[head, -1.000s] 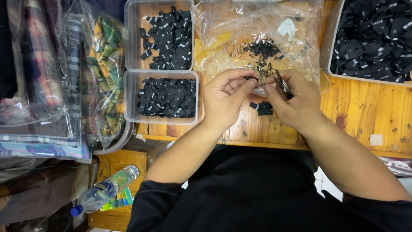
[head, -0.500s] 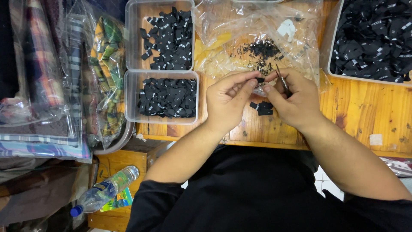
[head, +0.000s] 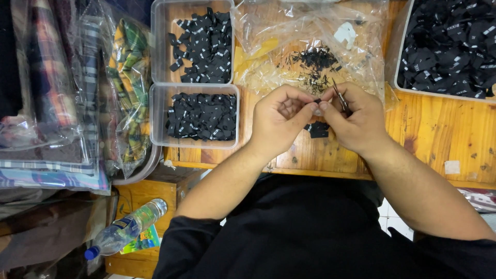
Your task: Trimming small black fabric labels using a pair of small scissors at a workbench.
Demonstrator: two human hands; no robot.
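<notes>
At frame centre, my left hand pinches a small black label at its fingertips, raised off the wooden table for close work. My right hand grips thin snips beside it. Sorted labels fill the clear tray at left.

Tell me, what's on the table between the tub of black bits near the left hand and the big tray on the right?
In the head view, both hands, left hand and right hand, plus a small black piece pile on bare wood.
</notes>
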